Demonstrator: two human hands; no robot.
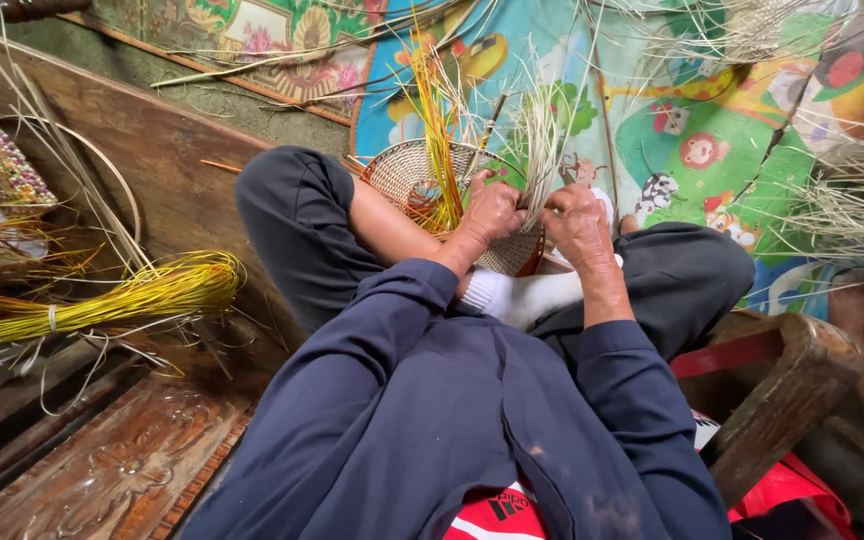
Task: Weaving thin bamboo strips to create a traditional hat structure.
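Basket [410,172] sits right here between my knees, round, pale, half-woven, tipped toward me against my white sock [530,293]. Inside its bowl stands a tuft of yellow and orange strips [439,130], rising straight up out of the weave. Beside them a fan of pale strips [539,150] sprouts from the rim.

My left hand [490,212] is on the near rim, fingers curled shut, its grip closed on the basket edge just below the yellow strips. My right hand [578,225] is close beside it, almost touching, fingers bent and pinched on the base of the pale strips.

Off to my left, a thick bundle of yellow-green strips [102,305], tied with a band, lies across the dark wooden boards [142,150]. Behind it lies a beaded, speckled thing [4,168] that I can't make out clearly. Ahead of me, a bright cartoon-printed mat [712,140] covers the floor, with loose pale strips [852,210] scattered over it at the right. A wooden stool [787,375] stands by my right leg, and another person's hand [855,300] shows at the right edge.
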